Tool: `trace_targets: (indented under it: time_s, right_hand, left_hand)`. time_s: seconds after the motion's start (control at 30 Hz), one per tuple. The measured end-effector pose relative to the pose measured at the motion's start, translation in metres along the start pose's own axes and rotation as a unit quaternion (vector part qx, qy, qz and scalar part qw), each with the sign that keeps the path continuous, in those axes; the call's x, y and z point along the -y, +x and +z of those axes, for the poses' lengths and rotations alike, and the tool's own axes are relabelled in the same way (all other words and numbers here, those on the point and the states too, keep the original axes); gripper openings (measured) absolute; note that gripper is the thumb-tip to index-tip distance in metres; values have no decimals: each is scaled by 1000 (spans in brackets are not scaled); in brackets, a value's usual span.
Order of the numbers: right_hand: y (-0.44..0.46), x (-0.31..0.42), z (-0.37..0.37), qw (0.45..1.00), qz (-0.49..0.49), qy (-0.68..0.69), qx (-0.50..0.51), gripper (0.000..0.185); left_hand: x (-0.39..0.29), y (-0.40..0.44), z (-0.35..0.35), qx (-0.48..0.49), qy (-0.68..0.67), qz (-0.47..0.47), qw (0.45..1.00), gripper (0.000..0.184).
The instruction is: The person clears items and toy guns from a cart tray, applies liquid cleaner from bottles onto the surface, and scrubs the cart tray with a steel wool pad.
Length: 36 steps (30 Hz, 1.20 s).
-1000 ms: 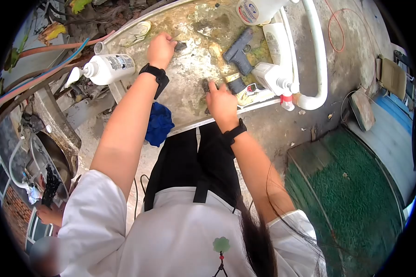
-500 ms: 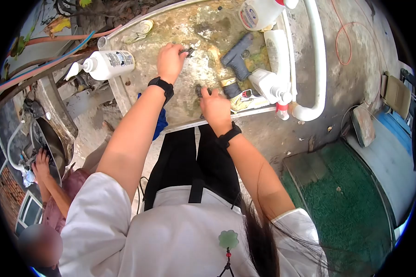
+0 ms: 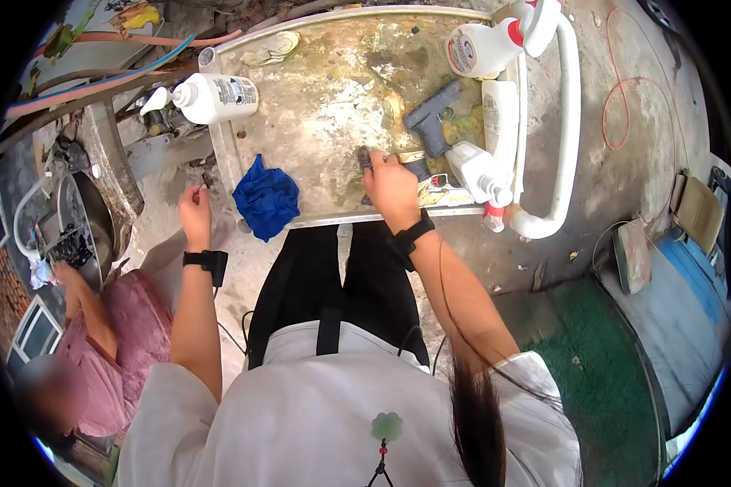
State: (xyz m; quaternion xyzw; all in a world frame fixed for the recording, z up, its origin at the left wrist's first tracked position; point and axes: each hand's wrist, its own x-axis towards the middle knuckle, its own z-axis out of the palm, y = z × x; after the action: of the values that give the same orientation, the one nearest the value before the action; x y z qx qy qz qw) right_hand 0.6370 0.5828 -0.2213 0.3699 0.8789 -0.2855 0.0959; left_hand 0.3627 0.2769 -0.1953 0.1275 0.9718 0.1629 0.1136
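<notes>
My left hand is off the left side of the stained table, its fingers pinched together on a small dark thing I cannot make out. My right hand rests at the table's near edge, fingers closed beside a dark scrubby piece; whether it grips this piece is hidden. Between my hands a crumpled blue cloth lies on the near left corner. Just right of my right hand are a dark roll and a small packet. A dark pistol-shaped object lies beyond them.
A white pump bottle lies at the table's left edge. White bottles and a spray bottle line the right side, beside a white pipe. At the lower left another person works at a basin.
My left hand has moved from the middle of the table leftward and nearer, off its edge. The blue cloth is now fully visible. My right hand stays near the same spot.
</notes>
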Motion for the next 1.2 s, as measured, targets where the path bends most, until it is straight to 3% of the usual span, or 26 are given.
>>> trace_targets:
  time_s: [0.1,0.2,0.27,0.33,0.4,0.57,0.67,0.7,0.8,1.0,1.03,1.1,1.2]
  right_hand:
    - [1,3,2,999,-22,-19,-30,21]
    - [6,5,11,997,-28,-51,-47,20]
    - [5,8,14,997,-24,-68,-40,21]
    - [4,10,15,996,-20,-68,-44,21]
    - [3,13,16,996,-11,-80,-48,20]
    - [5,10,21,995,3,-92,-27,24]
    - [7,14,24,994,22,-110,-15,23]
    - [8,16,24,994,26,-104,-22,22]
    - [11,17,23,993,35,-107,-16,20]
    - [10,21,20,993,43,-108,3,25]
    - [10,20,21,993,41,-106,1,25]
    - [10,18,21,994,32,-101,-9,25]
    - [10,19,23,993,30,-113,-18,25]
  left_hand:
    - [7,15,11,-107,207,178,956,23]
    - [-100,20,-2,90,60,76,991,26]
    - [-150,12,10,132,35,165,977,29]
    - [-184,18,37,117,-18,261,958,40]
    - [-212,53,66,9,19,365,931,46]
    - [-247,135,122,18,123,328,936,47]
    - [-259,144,120,107,193,258,941,45]
    - [-258,145,121,64,199,281,937,41]
    - [-260,151,122,116,210,297,924,38]
    - [-242,68,87,81,63,373,922,32]
    - [-236,48,68,122,43,341,931,37]
    - [-205,14,31,131,-24,330,935,40]
    - [-133,-13,-9,112,-26,235,965,40]
